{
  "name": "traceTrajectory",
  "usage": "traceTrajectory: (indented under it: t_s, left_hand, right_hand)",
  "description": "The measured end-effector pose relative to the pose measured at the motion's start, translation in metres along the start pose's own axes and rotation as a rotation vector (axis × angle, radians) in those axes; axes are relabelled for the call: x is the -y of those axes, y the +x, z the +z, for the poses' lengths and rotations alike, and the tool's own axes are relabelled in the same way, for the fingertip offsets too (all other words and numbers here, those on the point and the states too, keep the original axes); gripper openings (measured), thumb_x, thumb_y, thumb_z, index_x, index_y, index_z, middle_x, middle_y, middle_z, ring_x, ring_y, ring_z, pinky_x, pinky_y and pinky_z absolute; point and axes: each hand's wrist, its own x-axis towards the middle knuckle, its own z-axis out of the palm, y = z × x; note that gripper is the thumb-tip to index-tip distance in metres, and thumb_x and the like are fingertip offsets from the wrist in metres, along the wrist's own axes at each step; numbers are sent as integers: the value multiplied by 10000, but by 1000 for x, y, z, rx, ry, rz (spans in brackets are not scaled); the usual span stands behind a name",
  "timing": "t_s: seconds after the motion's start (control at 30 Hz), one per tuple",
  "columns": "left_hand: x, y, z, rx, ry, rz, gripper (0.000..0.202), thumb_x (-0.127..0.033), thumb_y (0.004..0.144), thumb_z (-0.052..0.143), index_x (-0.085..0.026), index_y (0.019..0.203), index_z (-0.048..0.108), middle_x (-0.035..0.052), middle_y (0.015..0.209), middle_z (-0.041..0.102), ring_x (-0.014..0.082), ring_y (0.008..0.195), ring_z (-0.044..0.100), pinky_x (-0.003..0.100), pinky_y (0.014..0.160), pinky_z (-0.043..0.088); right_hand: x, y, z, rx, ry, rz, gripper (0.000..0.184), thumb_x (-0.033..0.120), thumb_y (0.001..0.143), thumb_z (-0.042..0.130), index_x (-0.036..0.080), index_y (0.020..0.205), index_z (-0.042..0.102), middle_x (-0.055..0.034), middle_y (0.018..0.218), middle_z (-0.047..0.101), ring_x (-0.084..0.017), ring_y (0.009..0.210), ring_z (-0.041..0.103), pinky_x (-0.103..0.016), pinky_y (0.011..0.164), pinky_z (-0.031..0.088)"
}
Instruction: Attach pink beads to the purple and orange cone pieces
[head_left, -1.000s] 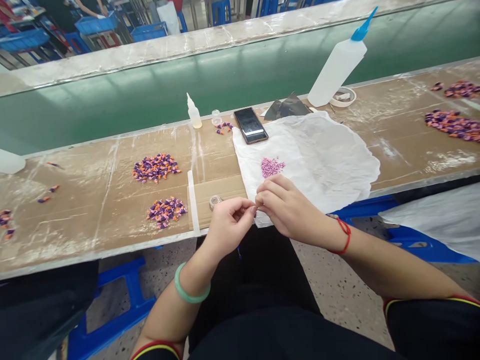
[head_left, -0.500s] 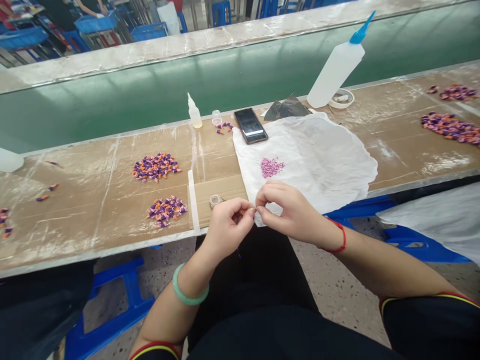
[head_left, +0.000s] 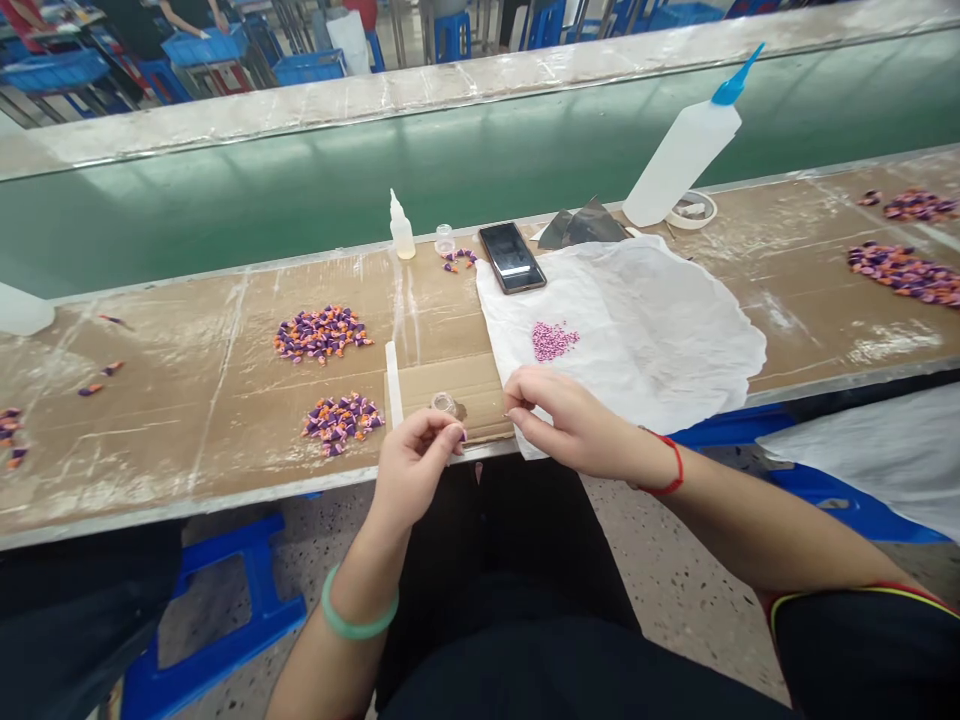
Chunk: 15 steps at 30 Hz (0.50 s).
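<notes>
My left hand (head_left: 417, 462) is closed in a pinch at the table's front edge. A small pink-and-purple piece (head_left: 463, 436) peeks out at its fingertips, mostly hidden. To the right, my right hand (head_left: 562, 420) also pinches with thumb and forefinger over the white cloth's near corner; anything between those tips is too small to name. A small clear round dish (head_left: 443, 404) sits on a cardboard sheet (head_left: 480, 390) just beyond my left fingers. Tiny pink beads (head_left: 553, 341) lie heaped on the white cloth (head_left: 637, 320) beyond my right hand. A small pinkish speck (head_left: 478, 473) shows against my dark trousers.
Piles of small purple-and-orange pieces (head_left: 343, 423) lie on the left, more (head_left: 911, 273) at far right. A phone (head_left: 513, 257), a small dropper bottle (head_left: 401, 228), a large white bottle (head_left: 682, 165) and a tape roll (head_left: 693, 210) stand or lie along the back edge.
My hands, fingertips together before, are now apart. The left has moved left and slightly down with the small piece; the right stays near the cloth's corner. The view has shifted a little.
</notes>
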Motion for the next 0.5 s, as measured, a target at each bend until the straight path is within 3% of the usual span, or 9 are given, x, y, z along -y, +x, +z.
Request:
traceTrajectory:
  t_s: [0.2, 0.5]
  left_hand:
    - [14, -5, -31, -100, 47, -69, 299, -432, 751, 819, -158, 789, 704, 15, 650, 660, 114, 553, 557, 217, 523, 455]
    - [19, -7, -27, -100, 111, -16, 189, -342, 799, 754, -159, 792, 710, 16, 665, 660, 129, 608, 588, 228, 585, 484]
  right_hand:
    - [-16, 36, 13, 233, -276, -108, 184, 137, 973, 389, 225, 812, 398, -41, 794, 529, -186, 751, 477, -308, 692, 419]
    - [-16, 75, 25, 460, -512, -215, 182, 95, 893, 530, 203, 748, 505, -54, 741, 552, -218, 793, 450, -327, 679, 340]
